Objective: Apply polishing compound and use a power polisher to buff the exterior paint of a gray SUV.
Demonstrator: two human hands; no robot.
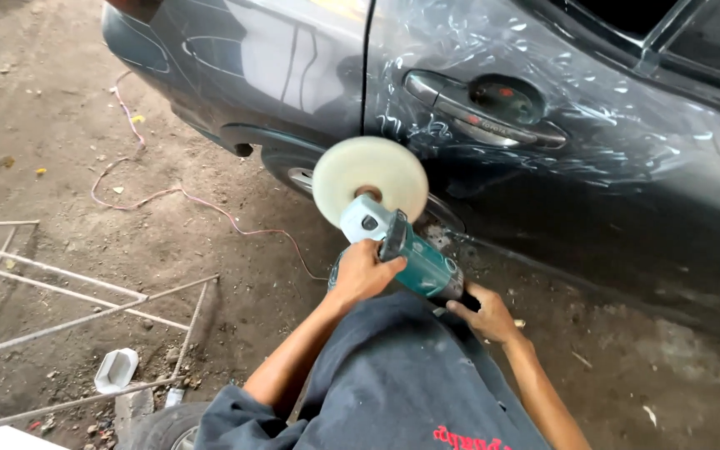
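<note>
I hold a teal polishing machine (pixel 414 254) with a round cream foam pad (pixel 370 177) on its head. My left hand (pixel 362 271) is wrapped around the machine's side near the head. At the rear grip of the body sits my right hand (pixel 487 315). The pad faces me, a little off the dark grey car door (pixel 593 150), which is smeared with whitish polish swirls around the door handle (pixel 485 112). My dark trouser leg (pixel 402 375) rises below the tool.
A pink cord (pixel 168 193) trails over the dirt floor at the left toward the car's wheel (pixel 293 171). A thin metal rod frame (pixel 68 292) lies at lower left, beside a small white container (pixel 116 369). A tyre edge (pixel 164 427) shows at the bottom.
</note>
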